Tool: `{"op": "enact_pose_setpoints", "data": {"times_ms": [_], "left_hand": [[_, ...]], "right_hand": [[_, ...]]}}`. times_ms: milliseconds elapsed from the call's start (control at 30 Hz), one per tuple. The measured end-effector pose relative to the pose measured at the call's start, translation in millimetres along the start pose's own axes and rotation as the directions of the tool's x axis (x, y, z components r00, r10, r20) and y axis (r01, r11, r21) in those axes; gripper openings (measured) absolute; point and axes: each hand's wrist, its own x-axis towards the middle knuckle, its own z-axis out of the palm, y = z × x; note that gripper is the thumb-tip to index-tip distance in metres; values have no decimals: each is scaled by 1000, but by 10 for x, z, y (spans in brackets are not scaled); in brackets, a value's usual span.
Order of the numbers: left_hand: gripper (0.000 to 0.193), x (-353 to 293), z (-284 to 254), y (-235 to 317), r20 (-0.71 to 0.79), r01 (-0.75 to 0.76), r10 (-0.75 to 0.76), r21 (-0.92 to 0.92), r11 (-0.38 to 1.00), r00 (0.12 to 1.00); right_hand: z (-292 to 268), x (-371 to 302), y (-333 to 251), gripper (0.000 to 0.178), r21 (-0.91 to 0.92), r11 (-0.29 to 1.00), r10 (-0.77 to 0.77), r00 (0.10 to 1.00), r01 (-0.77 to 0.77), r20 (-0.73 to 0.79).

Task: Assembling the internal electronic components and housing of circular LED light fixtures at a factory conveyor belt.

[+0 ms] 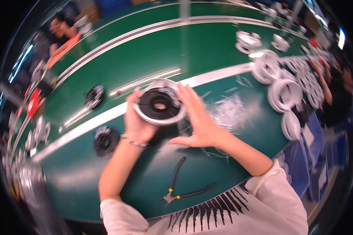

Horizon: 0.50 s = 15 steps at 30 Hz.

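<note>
Above the green worktable, my left hand [139, 126] holds a white round housing [161, 122] from its left side and underneath. A black ring-shaped part [150, 106] with a hole in its middle sits inside the housing. My right hand [202, 124] is at the housing's right side, its fingers stretched and its thumb spread well apart; the fingertips are by the rim, and I cannot tell whether they press on it. Nearer my body, diagonal cutters [170, 194] lie on the table with dark handles spread. A second black ring part [106, 141] lies left of my left forearm.
Thin clear strips [225, 111] are scattered right of my hands. White rings [285, 95] are stacked at the table's right side. Beyond a pale rail [219, 74] runs a green belt [145, 51], bearing another black ring part [95, 97] and white housings [248, 41]. Other people sit left and right.
</note>
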Motion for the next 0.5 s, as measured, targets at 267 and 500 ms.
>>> {"op": "enact_pose_setpoints", "data": {"times_ms": [267, 500], "left_hand": [[39, 920, -595, 627, -206, -23, 106, 370, 929, 973], [29, 1543, -1067, 670, -234, -105, 225, 437, 893, 946]], "right_hand": [[-1441, -1044, 264, 28, -500, 697, 181, 801, -514, -571], [-1993, -2262, 512, 27, -504, 114, 496, 489, -856, -718]]}}
